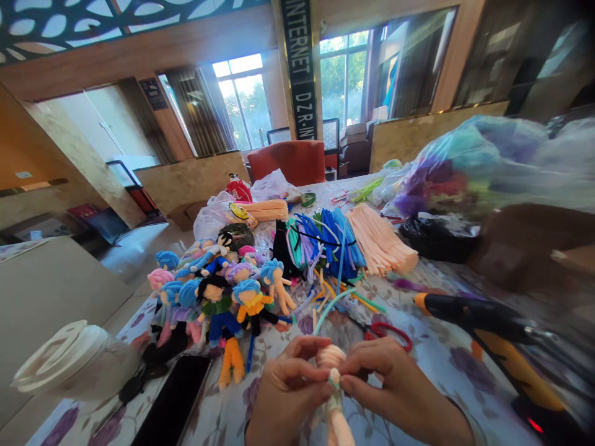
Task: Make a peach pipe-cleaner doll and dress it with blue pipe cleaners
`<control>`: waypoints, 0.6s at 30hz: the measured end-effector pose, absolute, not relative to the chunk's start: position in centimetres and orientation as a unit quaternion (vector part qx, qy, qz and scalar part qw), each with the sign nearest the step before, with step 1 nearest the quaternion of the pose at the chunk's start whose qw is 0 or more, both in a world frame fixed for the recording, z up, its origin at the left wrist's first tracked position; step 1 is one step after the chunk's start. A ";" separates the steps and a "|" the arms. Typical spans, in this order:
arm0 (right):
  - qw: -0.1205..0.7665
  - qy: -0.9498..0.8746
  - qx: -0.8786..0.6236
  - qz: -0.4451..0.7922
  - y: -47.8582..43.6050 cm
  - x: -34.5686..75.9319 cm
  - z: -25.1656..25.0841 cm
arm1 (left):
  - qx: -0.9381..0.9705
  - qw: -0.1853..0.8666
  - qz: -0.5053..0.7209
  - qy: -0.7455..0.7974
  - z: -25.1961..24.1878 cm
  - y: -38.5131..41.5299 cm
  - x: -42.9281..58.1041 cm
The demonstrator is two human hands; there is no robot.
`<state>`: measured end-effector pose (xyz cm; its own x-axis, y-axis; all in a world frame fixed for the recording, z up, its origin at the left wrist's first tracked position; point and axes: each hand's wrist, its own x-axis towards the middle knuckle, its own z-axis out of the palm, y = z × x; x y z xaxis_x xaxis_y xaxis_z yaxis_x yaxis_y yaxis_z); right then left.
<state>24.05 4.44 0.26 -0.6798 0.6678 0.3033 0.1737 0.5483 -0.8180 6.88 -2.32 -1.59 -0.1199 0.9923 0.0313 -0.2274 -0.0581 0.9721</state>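
Note:
A small peach doll of fuzzy chenille stems (331, 355) is between my two hands, low in the middle of the view. My left hand (292, 391) pinches it from the left, and my right hand (396, 383) grips its other side, fingertips meeting near its neck. The doll has a wound, rounded head. Something pale green wraps its upper body, and its peach lower part hangs below my fingers. A mint green stem (332, 303) rises just beyond my hands; its lower end is hidden. Red-handled scissors (388, 331) lie beyond my right hand.
Finished dolls (214, 291) pile up at left, beside orange doll legs (231, 362). A phone (174, 399) and white jug (77, 359) stand nearer. Blue stems (330, 241) and peach stems (379, 238) lie behind. A glue gun (478, 313) and plastic bags (483, 161) occupy the right.

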 end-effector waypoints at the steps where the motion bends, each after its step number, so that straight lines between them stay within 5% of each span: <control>1: 0.312 -0.823 -0.258 0.398 4.4 24.0 0.2 | 0.416 0.512 0.595 0.459 -1.6 -2.3 6.9; 18: 0.316 -0.847 -0.232 0.358 4.4 24.0 0.0 | 0.417 0.492 0.590 0.486 -1.0 -2.1 7.4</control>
